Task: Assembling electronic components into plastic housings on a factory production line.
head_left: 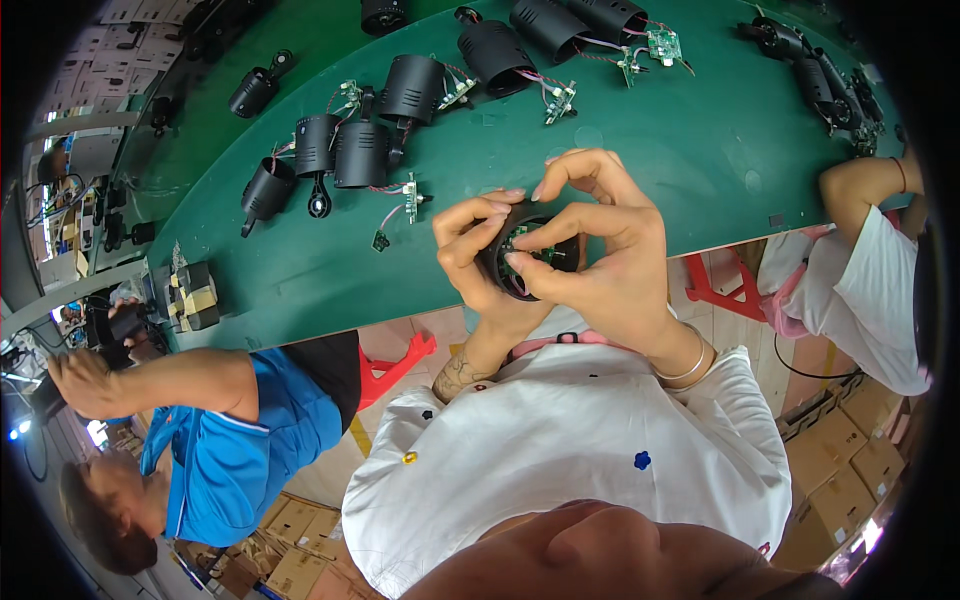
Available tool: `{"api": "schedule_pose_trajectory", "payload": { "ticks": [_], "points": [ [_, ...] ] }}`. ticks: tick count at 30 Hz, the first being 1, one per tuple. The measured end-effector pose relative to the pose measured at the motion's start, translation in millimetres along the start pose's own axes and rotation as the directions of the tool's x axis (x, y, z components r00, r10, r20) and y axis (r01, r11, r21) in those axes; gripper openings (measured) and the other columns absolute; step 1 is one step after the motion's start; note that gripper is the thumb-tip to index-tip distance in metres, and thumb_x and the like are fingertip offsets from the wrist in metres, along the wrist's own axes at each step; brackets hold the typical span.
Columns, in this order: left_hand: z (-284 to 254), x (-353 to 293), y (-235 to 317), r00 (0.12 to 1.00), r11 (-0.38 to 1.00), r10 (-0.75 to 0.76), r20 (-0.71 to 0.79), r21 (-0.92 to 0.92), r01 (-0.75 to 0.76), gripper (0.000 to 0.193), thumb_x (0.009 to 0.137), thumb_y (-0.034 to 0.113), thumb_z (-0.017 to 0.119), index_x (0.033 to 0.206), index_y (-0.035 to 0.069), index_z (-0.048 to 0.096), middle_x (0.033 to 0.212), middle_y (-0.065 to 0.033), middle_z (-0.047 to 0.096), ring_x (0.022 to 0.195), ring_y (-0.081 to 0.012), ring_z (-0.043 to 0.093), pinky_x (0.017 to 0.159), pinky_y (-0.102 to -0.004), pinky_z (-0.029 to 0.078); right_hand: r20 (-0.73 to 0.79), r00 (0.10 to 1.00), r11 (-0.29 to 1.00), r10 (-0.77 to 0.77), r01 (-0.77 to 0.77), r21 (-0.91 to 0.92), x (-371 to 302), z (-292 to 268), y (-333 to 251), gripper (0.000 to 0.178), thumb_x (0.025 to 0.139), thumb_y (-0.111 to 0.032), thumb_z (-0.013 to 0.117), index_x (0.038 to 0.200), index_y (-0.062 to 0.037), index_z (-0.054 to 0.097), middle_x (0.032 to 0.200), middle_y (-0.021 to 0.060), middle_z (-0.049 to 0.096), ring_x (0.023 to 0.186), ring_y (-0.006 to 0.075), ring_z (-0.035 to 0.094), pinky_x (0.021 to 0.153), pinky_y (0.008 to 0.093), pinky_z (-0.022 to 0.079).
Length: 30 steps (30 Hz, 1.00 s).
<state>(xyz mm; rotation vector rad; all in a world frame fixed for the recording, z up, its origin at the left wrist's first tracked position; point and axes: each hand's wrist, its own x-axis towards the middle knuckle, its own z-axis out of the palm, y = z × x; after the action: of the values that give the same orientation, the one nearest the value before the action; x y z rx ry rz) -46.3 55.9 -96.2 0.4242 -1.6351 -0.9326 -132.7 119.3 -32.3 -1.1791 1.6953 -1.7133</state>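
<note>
A black cylindrical housing (498, 268) is held just above the near edge of the green table, its open end facing me. My left hand (470, 248) is closed around its left side. Inside the opening sits a small green circuit board (519, 238), partly covered by fingers. My right hand (620, 245) has its thumb and index fingertip pressed at the board in a pinch, while its other fingers arch over the housing's top. A pinkish wire shows low inside the opening.
Several black housings (409, 88) with wired circuit boards (411, 200) lie across the green table (680, 150). More black parts (822, 88) lie at the far right. A taped block (193, 296) stands at the left edge. A person in blue (255, 440) sits left, another in white (850, 290) right.
</note>
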Motion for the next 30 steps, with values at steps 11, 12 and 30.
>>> {"api": "schedule_pose_trajectory", "payload": {
  "ticks": [11, 12, 30],
  "points": [
    [4, -9, -3, 0.999, 0.994, -0.007, -0.04, -0.107, 0.003, 0.037, 0.079, 0.004, 0.063, 0.111, 0.01, 0.043, 0.107, -0.0105, 0.045, 0.096, -0.0296, 0.059, 0.085, -0.0438, 0.052, 0.051, 0.994, 0.992, -0.095, 0.099, -0.079, 3, -6, -7, 0.012, 0.06, -0.002, 0.074, 0.069, -0.0066, 0.069, 0.097, 0.0043, 0.055, 0.106, 0.026, 0.048, 0.092, 0.0394, 0.042],
    [4, -9, -3, 0.999, 0.993, 0.007, -0.048, -0.121, -0.012, 0.037, 0.08, 0.003, 0.063, 0.111, 0.01, 0.043, 0.106, -0.0102, 0.045, 0.096, -0.0296, 0.059, 0.085, -0.0439, 0.052, 0.068, 0.995, 0.996, -0.072, 0.075, -0.042, 4, -7, -7, 0.011, 0.06, -0.002, 0.074, 0.069, -0.0068, 0.069, 0.097, 0.0042, 0.055, 0.106, 0.0261, 0.048, 0.092, 0.0395, 0.041],
    [-1, -12, -9, 0.984, 0.996, 0.075, -0.164, -0.034, -0.081, 0.037, 0.083, 0.015, 0.068, 0.111, 0.011, 0.043, 0.108, -0.0081, 0.044, 0.097, -0.0283, 0.06, 0.091, -0.047, 0.05, 0.093, 0.99, 0.991, -0.106, 0.112, -0.067, -6, 1, -5, 0.01, 0.066, -0.004, 0.074, 0.071, -0.0075, 0.067, 0.108, 0.0078, 0.054, 0.115, 0.0281, 0.047, 0.096, 0.0411, 0.039]
  ]
}}
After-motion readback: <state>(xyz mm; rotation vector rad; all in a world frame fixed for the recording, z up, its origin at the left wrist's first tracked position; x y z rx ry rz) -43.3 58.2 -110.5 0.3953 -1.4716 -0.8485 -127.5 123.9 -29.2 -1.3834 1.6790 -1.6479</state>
